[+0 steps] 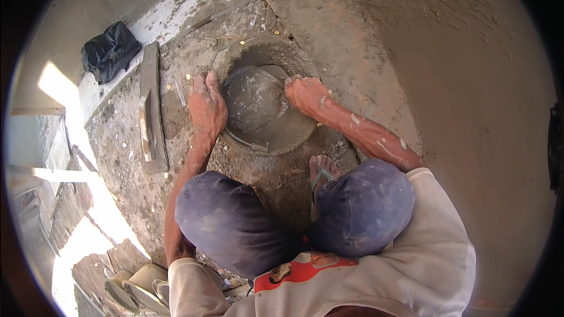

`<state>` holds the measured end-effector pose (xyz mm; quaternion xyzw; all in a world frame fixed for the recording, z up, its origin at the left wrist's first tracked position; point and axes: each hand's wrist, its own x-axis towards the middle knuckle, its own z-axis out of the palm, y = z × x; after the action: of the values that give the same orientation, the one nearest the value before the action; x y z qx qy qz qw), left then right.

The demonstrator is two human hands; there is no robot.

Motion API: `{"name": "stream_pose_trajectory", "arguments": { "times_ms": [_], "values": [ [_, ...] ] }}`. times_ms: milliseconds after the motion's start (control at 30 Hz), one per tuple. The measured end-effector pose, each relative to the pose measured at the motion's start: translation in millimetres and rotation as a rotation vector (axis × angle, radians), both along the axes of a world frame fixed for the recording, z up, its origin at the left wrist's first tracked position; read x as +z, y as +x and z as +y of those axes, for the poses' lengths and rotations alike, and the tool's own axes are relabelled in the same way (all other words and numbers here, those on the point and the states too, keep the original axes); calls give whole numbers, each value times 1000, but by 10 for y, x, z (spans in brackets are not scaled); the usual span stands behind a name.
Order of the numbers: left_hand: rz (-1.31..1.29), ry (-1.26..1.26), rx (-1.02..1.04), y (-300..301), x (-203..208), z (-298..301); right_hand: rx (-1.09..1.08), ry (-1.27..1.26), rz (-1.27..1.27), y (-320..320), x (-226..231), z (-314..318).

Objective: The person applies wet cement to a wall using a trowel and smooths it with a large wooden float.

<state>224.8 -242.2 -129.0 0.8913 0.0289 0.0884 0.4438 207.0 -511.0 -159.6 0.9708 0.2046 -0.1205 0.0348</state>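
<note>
Curled fingers of the right hand (pixel 308 95) meet the bucket's right side; what they grip is hidden. The left hand (pixel 207 108) lies along its left rim, fingers fairly straight; I cannot tell whether it grips. The bucket (pixel 302 132) sits on the ground beyond the knees, with wet grey mix (pixel 252 103) inside. A black bag (pixel 110 54) lies upper left; pale containers (pixel 147 283) stand lower left.

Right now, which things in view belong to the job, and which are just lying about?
In the job, apparently: bucket; wet grey mix inside; left hand and right hand, both at the bucket.

Lying about, apparently: board with handle; black plastic bag; tan containers, lower left.
</note>
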Motion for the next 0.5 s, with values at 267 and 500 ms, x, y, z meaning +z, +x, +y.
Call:
{"name": "stream_pose_trajectory", "arguments": {
  "times_ms": [267, 500],
  "values": [
    [19, -3, -77, -32, 43, -15, 56, 222, 244, -147, -251, -58],
    [60, -135, -35, -20, 16, 65, 343, 86, 351, -286, 46, 78]
  ]
}}
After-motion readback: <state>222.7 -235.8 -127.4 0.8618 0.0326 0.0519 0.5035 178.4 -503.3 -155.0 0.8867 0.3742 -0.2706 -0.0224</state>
